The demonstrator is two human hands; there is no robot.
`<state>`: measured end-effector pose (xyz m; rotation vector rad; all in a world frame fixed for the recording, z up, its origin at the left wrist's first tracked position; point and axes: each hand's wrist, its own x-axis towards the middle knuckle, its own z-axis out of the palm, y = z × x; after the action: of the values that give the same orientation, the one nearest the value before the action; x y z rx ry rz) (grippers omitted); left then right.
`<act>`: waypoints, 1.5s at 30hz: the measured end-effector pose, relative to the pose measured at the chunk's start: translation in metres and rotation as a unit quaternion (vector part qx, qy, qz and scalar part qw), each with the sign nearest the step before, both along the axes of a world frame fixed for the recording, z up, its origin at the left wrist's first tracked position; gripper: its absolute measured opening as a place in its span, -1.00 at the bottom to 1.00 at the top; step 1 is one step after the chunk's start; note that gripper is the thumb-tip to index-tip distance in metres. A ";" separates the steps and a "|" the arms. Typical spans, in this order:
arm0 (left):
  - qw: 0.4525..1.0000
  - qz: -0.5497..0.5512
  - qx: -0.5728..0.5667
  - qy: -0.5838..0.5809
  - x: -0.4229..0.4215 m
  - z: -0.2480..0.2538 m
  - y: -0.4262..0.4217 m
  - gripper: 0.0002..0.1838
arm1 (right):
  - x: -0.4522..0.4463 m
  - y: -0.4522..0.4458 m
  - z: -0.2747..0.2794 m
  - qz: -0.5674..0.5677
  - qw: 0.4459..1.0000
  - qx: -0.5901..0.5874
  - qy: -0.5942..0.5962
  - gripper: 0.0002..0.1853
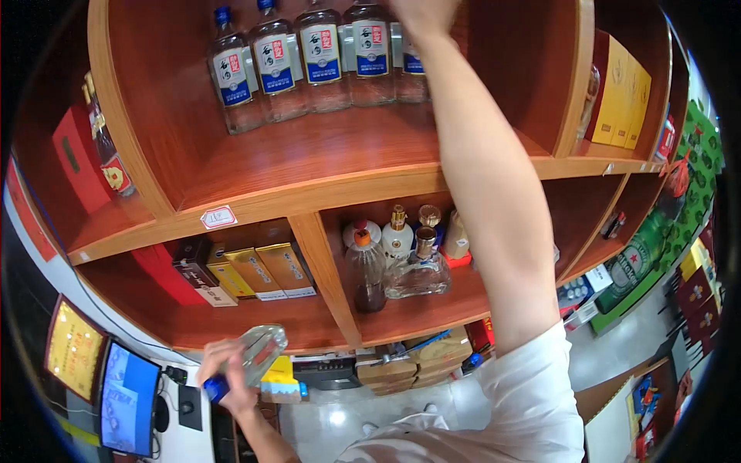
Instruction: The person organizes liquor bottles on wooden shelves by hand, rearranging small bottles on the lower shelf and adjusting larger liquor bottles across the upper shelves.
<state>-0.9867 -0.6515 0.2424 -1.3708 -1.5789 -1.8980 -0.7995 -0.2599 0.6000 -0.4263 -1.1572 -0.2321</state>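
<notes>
A row of several clear bottles with blue-and-white labels [320,58] stands upright on the upper wooden shelf [309,147]. My right arm reaches up across the shelf, and my right hand [424,15] is at the top edge of the view, by the right end of the row; its fingers are cut off. Low on the left, my left hand [231,374] is wrapped round a clear glass bottle [262,347] with a blue cap. That bottle is tilted, its base pointing up and right, in front of the lower shelf edge.
Below are a glass decanter [417,276], a bottle with an orange cap [364,266] and gold boxes [266,270]. A price tag [219,217] is on the shelf edge. Monitors [127,397] stand lower left; cardboard boxes [386,374] lie below. Yellow boxes [620,92] are at right.
</notes>
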 end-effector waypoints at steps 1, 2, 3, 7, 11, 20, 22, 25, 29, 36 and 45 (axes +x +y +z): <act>0.999 0.007 0.016 0.042 0.007 0.028 -0.022 -0.84 | -0.007 -0.003 0.004 0.025 0.997 0.065 -0.019 -0.90; 0.998 0.001 0.052 0.028 0.021 0.053 -0.038 -0.82 | -0.014 -0.015 0.009 0.033 0.993 0.104 -0.037 -0.92; 0.991 -0.003 0.053 0.122 0.014 0.070 -0.063 -0.81 | -0.023 -0.029 0.009 0.070 0.982 0.168 -0.048 -0.94; 0.956 -0.014 0.158 0.247 0.032 0.144 -0.110 -0.76 | -0.026 -0.108 -0.005 0.364 0.906 0.120 -0.180 -0.78; 0.888 0.018 0.132 0.440 0.044 0.234 -0.074 -0.63 | 0.037 -0.197 -0.046 0.417 0.855 0.261 -0.163 -0.79; 0.960 -0.169 0.180 0.135 0.150 0.347 0.153 -0.85 | 0.099 -0.200 -0.093 -0.006 0.965 0.101 -0.244 0.07; 0.972 -0.200 0.125 -0.002 0.172 0.358 0.194 -0.71 | 0.103 -0.173 -0.093 -0.082 0.964 0.039 -0.248 0.16; 0.973 -0.218 0.052 -0.047 0.198 0.362 0.234 -0.72 | 0.111 -0.131 -0.089 -0.147 0.953 -0.051 -0.261 0.25; 0.982 -0.183 -0.003 -0.043 0.207 0.367 0.282 -0.71 | 0.123 -0.106 -0.076 -0.140 0.932 -0.161 -0.292 0.28; 0.956 -0.287 -0.043 0.037 0.200 0.360 0.319 -0.53 | 0.128 -0.084 -0.070 -0.082 0.910 -0.274 -0.299 0.25; 0.876 -0.369 -0.306 0.060 0.175 0.328 0.307 0.06 | 0.131 -0.060 -0.063 -0.018 0.887 -0.376 -0.267 0.23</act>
<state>-0.8112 -0.3445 0.5704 -2.6134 -1.8390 -1.6244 -0.6683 -0.3200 0.5366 -1.1178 -1.7763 0.0955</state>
